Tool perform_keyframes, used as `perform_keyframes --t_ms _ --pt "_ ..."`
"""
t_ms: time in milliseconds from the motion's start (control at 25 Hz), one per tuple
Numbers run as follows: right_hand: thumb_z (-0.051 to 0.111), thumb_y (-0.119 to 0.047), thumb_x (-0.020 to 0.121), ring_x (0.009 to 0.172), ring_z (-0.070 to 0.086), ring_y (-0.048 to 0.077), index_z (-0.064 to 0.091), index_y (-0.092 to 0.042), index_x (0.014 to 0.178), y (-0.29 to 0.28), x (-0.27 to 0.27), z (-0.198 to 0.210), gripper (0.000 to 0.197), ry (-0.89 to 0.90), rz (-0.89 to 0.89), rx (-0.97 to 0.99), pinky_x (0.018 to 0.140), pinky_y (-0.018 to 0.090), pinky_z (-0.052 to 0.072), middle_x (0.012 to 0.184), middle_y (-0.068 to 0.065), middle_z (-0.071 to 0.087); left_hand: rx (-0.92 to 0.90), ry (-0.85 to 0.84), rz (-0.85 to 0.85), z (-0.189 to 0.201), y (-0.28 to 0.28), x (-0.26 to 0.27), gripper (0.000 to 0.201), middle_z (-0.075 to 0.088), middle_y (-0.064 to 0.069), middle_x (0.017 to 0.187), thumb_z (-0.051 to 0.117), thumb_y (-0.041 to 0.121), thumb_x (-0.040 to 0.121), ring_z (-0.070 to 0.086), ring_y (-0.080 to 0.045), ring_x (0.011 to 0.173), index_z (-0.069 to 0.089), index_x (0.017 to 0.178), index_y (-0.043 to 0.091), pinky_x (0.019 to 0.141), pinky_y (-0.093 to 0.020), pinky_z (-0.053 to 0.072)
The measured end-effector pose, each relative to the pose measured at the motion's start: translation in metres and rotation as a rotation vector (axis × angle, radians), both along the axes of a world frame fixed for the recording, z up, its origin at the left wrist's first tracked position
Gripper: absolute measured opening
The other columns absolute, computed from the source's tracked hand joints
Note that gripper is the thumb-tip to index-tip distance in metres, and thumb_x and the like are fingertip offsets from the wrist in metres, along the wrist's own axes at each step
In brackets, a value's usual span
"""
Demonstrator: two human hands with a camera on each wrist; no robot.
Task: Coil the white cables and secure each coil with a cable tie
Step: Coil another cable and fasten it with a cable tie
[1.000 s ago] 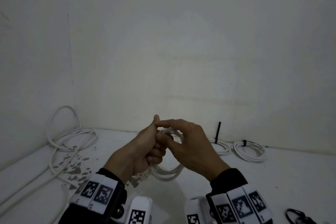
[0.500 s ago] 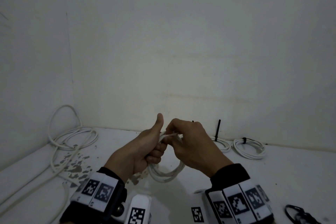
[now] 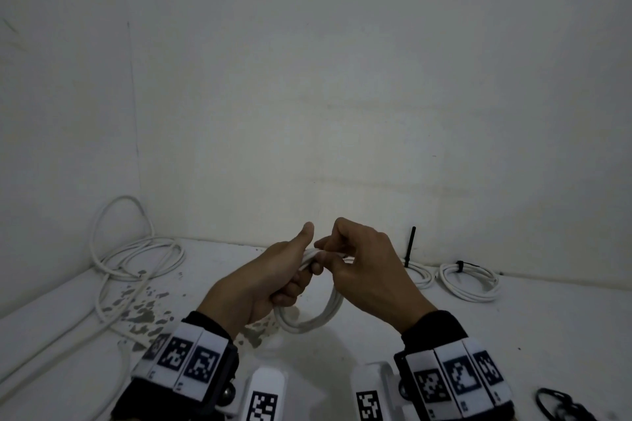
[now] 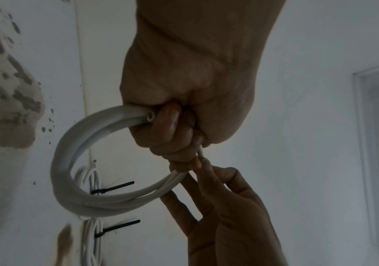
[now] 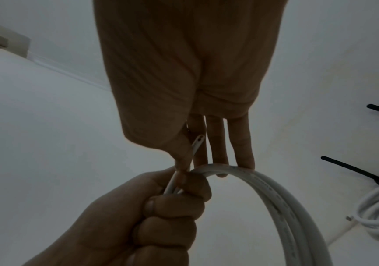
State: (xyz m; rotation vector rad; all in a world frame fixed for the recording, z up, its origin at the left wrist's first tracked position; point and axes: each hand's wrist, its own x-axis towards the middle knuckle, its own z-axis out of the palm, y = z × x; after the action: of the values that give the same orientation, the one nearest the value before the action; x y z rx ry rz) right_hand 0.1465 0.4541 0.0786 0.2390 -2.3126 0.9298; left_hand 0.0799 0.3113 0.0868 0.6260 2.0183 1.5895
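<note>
A coil of white cable (image 3: 309,313) is held up above the white worktop (image 3: 444,335), in front of a bare corner of wall. The left hand (image 3: 260,284) is closed in a fist round the gathered loops, thumb raised, probably so that the turns cannot spring apart. The right hand (image 3: 362,270) is brought against it; the free cable end (image 5: 198,143) is pinched between thumb and forefinger while the other fingers (image 5: 243,149) are laid straight against the top of the coil, seemingly to tuck that end in before a tie is fitted.

From the head view alone the surroundings are given: two finished coils (image 3: 470,282) bound with black ties lie by the back wall to the right, loose cable (image 3: 136,258) is heaped in the left corner, and spare black ties (image 3: 561,405) appear to lie at the near right edge, though too dimly to be sure.

Only in the wrist views are the cut cable ends and the pinch made out; no tie is seen in either hand.
</note>
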Motion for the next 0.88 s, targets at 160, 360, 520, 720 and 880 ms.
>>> perform_keyframes --t_ms 160,360,520,720,880 --pt "0.063 -0.017 0.092 0.084 0.066 0.002 0.054 -0.019 0.084 -0.001 0.007 0.004 0.012 -0.133 0.008 -0.047 0.077 0.022 0.053 0.086 -0.007 0.073 -0.071 0.004 -0.002 0.001 0.0 0.001 0.071 0.028 0.005 0.052 0.019 0.074 0.093 0.018 -0.009 0.043 0.048 0.065 0.014 0.043 -0.022 0.015" --pt "0.041 -0.044 0.104 0.065 0.055 0.003 0.054 -0.015 0.099 -0.006 0.013 0.007 0.032 -0.406 0.114 -0.088 0.068 0.03 0.055 0.079 -0.009 0.063 -0.061 -0.068 -0.098 0.001 0.001 0.004 0.085 0.025 0.003 0.051 0.01 0.087 0.078 0.017 -0.009 0.042 0.049 0.06 0.014 0.04 -0.02 0.017" --pt "0.04 -0.039 0.105 0.062 0.046 0.007 0.05 -0.015 0.086 0.001 0.009 0.005 0.032 -0.32 0.063 -0.202 0.065 0.034 0.046 0.07 -0.008 0.055 0.022 -0.095 -0.07 -0.004 0.005 -0.001 0.076 0.027 0.004 0.053 0.023 0.083 0.083 0.023 -0.011 0.045 0.051 0.063 0.015 0.048 -0.023 0.027" --pt "0.039 -0.039 0.105 0.056 0.033 0.009 0.043 -0.017 0.082 0.0 0.003 -0.002 0.032 -0.227 -0.034 -0.175 0.06 0.031 0.033 0.062 -0.008 0.039 0.132 -0.259 -0.089 -0.008 0.001 -0.002 0.06 0.019 0.007 0.05 0.043 0.074 0.086 0.015 -0.009 0.043 0.041 0.058 0.021 0.052 -0.026 0.017" --pt "0.04 -0.04 0.105 0.061 0.033 0.014 0.04 -0.016 0.08 0.0 -0.004 -0.009 0.035 -0.246 -0.014 -0.354 0.062 0.037 0.033 0.063 -0.005 0.037 0.135 -0.208 0.022 -0.005 0.006 0.0 0.057 0.016 0.007 0.048 0.052 0.067 0.086 0.011 -0.011 0.042 0.039 0.054 0.021 0.053 -0.029 0.009"
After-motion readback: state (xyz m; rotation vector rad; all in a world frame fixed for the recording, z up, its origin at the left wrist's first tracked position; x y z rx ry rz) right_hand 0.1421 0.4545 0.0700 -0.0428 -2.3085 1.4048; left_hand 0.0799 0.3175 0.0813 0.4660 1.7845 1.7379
